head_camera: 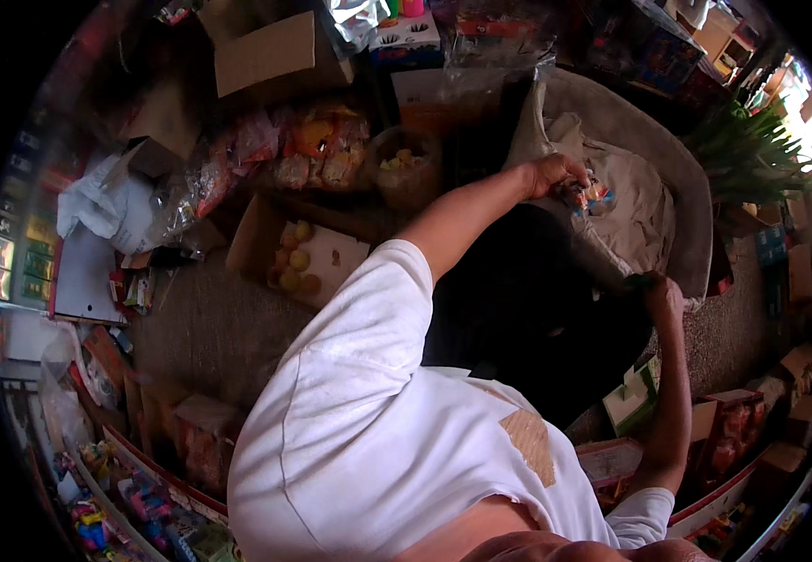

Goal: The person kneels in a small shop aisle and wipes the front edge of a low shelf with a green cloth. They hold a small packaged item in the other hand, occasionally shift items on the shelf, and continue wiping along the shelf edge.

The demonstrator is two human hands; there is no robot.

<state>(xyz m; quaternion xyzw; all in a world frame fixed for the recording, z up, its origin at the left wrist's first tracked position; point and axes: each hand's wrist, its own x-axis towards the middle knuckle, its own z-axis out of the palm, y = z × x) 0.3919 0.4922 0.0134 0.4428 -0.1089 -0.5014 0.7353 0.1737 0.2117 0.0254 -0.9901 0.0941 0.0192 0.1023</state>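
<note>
A large beige fabric sack [631, 175] gapes before me, its thick rim curving round a crumpled cloth interior. My left hand [552, 175] reaches over the near left side of its mouth. The fingers are curled onto a small cluster of colourful wrapped packets [593, 194], which look like sweets. Lower right, my right hand [664, 295] grips the sack's near edge. Something dark green [639, 281] shows at its fingers, too dim to name. My dark-clad legs [518, 295] are beside the sack.
An open cardboard box [255, 232] of round yellowish fruit [299, 260] lies on the floor [195, 337]. Beyond it are a round tub [406, 168] and plastic-wrapped snack packs [322, 144]. Green leaves [757, 147] spread at right. Stocked shelves [132, 492] curve around behind me.
</note>
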